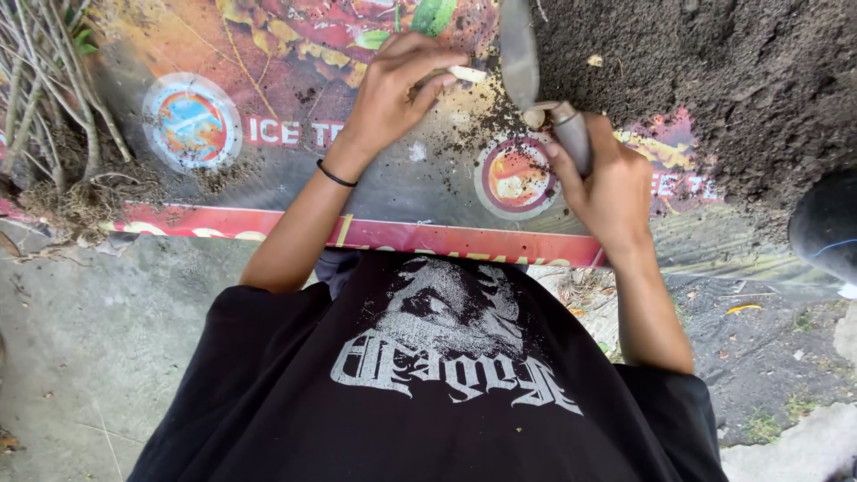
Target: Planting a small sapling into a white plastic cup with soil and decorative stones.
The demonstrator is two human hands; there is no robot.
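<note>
Right hand (605, 183) gripping one trowel (536, 76), left hand (393, 89) one cutting (466, 74).

Outdoor garden yard: soil heap (714, 71), bare twigs (40, 80)

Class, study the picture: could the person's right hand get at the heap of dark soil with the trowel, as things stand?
Probably yes. The right hand grips the trowel by its handle, the blade pointing toward the soil heap just beside it. Nothing lies between them; the left hand, holding a small pale piece, sits off to the other side.
</note>
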